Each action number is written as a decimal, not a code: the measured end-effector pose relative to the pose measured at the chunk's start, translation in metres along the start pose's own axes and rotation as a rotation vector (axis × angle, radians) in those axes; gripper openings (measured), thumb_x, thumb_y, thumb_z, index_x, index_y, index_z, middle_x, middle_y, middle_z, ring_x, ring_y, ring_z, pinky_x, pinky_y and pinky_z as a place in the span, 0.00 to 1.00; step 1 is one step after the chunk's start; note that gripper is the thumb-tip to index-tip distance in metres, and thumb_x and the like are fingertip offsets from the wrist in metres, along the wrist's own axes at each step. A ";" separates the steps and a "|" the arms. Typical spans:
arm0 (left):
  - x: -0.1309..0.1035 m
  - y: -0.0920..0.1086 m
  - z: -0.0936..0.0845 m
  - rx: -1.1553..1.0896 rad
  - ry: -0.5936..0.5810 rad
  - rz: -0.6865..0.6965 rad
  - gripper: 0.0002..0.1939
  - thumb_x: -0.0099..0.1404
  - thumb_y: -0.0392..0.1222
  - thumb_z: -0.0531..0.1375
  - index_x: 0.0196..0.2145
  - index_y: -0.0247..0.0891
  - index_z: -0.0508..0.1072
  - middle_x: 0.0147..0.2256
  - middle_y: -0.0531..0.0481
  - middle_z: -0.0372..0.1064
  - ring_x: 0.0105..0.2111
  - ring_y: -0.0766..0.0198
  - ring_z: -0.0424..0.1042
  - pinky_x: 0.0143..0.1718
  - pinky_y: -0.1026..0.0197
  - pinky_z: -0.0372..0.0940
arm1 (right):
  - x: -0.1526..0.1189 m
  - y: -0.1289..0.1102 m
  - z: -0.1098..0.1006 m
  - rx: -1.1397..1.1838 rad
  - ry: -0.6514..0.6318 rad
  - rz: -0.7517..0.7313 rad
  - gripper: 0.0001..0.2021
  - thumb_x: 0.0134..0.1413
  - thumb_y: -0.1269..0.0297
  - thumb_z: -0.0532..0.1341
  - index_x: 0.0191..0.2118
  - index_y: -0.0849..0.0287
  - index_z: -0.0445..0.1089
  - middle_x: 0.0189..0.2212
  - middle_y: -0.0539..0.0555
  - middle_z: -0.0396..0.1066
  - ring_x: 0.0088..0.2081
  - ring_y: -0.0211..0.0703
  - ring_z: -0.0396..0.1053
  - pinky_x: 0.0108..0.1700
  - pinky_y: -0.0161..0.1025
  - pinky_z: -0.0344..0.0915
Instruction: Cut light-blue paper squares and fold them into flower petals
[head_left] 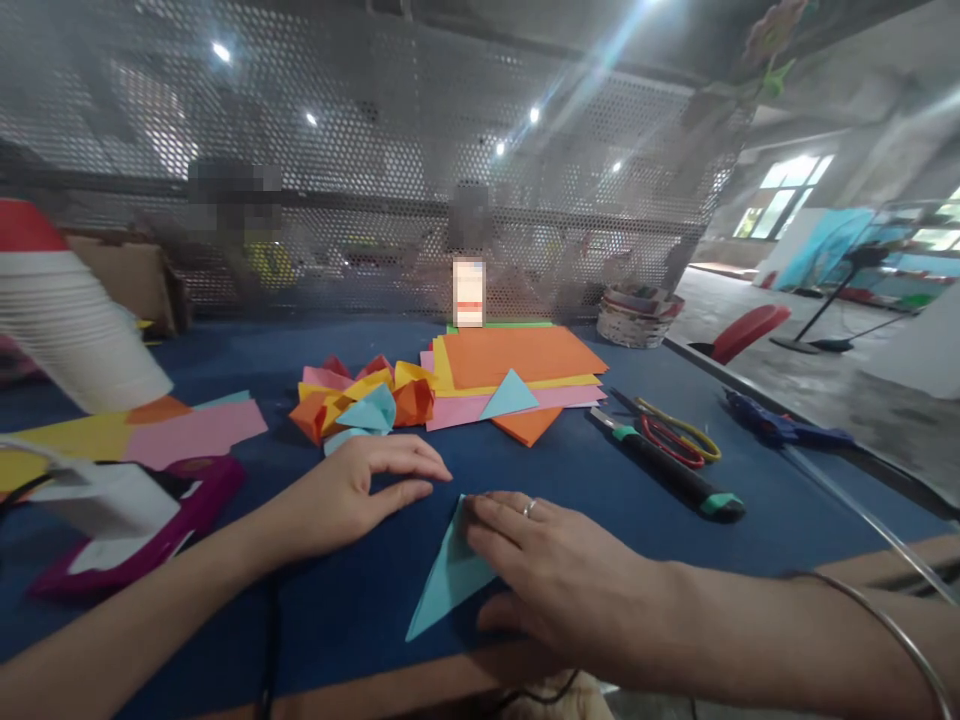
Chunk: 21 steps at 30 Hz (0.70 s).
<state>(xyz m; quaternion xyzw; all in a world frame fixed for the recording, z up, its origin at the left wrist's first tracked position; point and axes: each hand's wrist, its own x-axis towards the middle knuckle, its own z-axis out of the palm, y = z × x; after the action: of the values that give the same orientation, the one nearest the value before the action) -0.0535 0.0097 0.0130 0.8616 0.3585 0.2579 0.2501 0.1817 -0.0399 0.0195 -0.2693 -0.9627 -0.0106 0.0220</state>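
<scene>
A light-blue folded paper triangle (448, 580) lies on the table near the front edge. My right hand (540, 560), with a ring on one finger, rests on it, fingers stretched over the paper's top and right side and hiding part of it. To the upper left, my left hand (375, 490) lies on the table with nothing in it, its fingers extended and thumb apart. Just beyond it sits a cluster of folded paper pieces (367, 395) in orange, yellow, pink and blue. Another blue folded triangle (511, 394) lies against the paper stack.
Coloured sheets (517, 355) are stacked at the back. A utility knife (667, 470), scissors (679, 435) and a blue glue gun (780, 420) lie to the right. A power strip (142, 520), paper cups (75, 320) and more sheets occupy the left. A basket (637, 315) stands behind.
</scene>
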 end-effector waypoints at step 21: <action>0.004 0.001 0.002 -0.004 0.046 -0.032 0.09 0.64 0.35 0.55 0.36 0.39 0.76 0.38 0.52 0.74 0.41 0.64 0.71 0.45 0.65 0.63 | 0.010 0.009 -0.037 -0.114 -0.164 -0.224 0.14 0.56 0.68 0.57 0.48 0.65 0.64 0.34 0.57 0.70 0.33 0.46 0.67 0.31 0.39 0.62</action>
<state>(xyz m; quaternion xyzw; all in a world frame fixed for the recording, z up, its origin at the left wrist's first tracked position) -0.0492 0.0111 0.0129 0.8492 0.3773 0.2742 0.2475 0.1791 -0.0279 0.0571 -0.1610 -0.9832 -0.0454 -0.0731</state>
